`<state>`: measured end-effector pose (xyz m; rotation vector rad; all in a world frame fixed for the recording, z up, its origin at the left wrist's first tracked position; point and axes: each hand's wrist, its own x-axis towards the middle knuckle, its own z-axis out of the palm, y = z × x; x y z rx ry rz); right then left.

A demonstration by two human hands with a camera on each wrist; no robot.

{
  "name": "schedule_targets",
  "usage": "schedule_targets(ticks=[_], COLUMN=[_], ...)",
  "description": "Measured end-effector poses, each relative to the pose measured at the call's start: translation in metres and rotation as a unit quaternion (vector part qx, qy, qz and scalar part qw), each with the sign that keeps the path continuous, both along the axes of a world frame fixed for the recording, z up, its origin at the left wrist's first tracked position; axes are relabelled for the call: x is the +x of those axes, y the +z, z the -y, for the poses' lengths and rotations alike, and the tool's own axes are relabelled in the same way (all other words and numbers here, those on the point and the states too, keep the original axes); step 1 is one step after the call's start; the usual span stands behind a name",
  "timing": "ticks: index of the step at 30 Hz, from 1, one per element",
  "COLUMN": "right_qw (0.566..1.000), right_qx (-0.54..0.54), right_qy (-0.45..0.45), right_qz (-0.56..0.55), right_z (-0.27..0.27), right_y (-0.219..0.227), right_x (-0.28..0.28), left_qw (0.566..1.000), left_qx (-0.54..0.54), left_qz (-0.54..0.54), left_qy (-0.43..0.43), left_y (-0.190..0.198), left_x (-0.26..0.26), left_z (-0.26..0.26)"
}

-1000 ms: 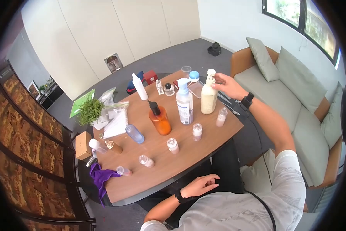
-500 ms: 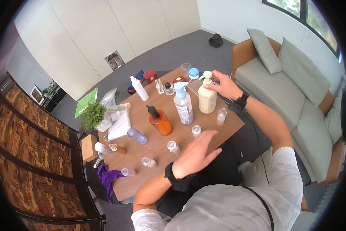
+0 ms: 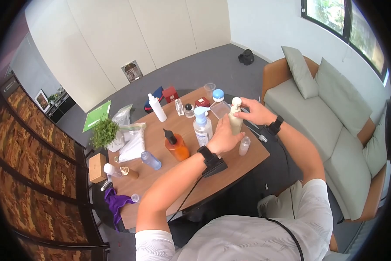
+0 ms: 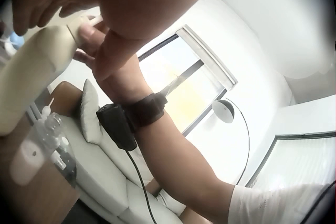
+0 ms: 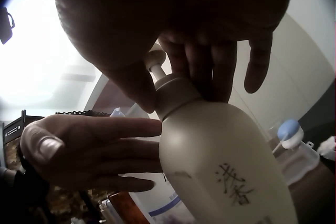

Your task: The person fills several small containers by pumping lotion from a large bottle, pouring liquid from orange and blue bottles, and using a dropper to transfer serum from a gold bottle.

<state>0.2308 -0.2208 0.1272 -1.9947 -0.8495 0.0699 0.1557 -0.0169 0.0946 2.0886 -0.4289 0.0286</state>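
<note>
A cream pump bottle (image 5: 220, 150) with dark characters on its front stands upright near the table's right side. My right hand (image 3: 256, 114) grips its collar just under the pump head, thumb on one side and fingers on the other. Beside the body is my left hand (image 3: 225, 137), its fingers extended and fingertips right at the bottle's side in the right wrist view. Left of them stands a clear bottle with a light-blue pump (image 3: 203, 132). A small clear bottle with pinkish contents (image 3: 244, 146) stands just in front of the cream one.
An orange bottle with a black pump (image 3: 177, 150), a blue bottle (image 3: 150, 161) and a white bottle (image 3: 157, 108) stand further left. A potted plant (image 3: 105, 132) and a purple cloth (image 3: 116, 204) lie along the left side. A sofa (image 3: 300, 113) is at the right.
My left hand has risen from near my lap, across the front of the table, to the cream pump bottle. My right hand has stayed at the bottle's neck.
</note>
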Motion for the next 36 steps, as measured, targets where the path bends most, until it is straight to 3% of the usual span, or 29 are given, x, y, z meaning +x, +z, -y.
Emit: schedule_targets(ticks=[9,12,16,23,27,30,31,34,36], right_qw=[0.996,0.991,0.985,0.978,0.994,0.974,0.975,0.976,0.998], right_qx=[-0.004,-0.005,-0.027,-0.049,-0.022,-0.143,-0.136,-0.088,-0.031], right_qy=[-0.03,-0.082,-0.116,-0.028,-0.012,-0.125,-0.126,-0.115,-0.043], right_qz=[0.083,0.11,0.129,0.201,0.105,0.125,0.123,0.161,0.04], right_z=[-0.005,-0.009,-0.009,-0.002,-0.008,-0.014,-0.012,-0.011,-0.005], right_y=[0.0,-0.002,-0.005,-0.01,-0.002,0.011,0.009,-0.004,-0.006], right_x=[-0.008,-0.011,-0.008,0.006,0.001,-0.014,-0.014,-0.006,0.001], left_qw=[1.0,0.998,0.998,0.991,0.991,0.993,0.993,0.993,0.992], left_qx=[0.011,0.006,-0.014,-0.064,-0.073,-0.056,-0.049,-0.066,-0.088], left_qz=[0.022,-0.06,-0.055,-0.089,-0.085,-0.077,-0.077,-0.057,-0.027], left_qy=[-0.005,-0.009,-0.015,-0.072,-0.069,-0.071,-0.069,-0.081,-0.082], left_y=[-0.032,-0.013,-0.018,-0.02,-0.018,-0.022,-0.022,-0.025,-0.035], left_x=[0.054,0.049,0.053,0.053,0.052,0.056,0.056,0.058,0.062], left_z=[0.014,0.01,0.01,-0.003,-0.004,-0.003,-0.003,-0.004,-0.002])
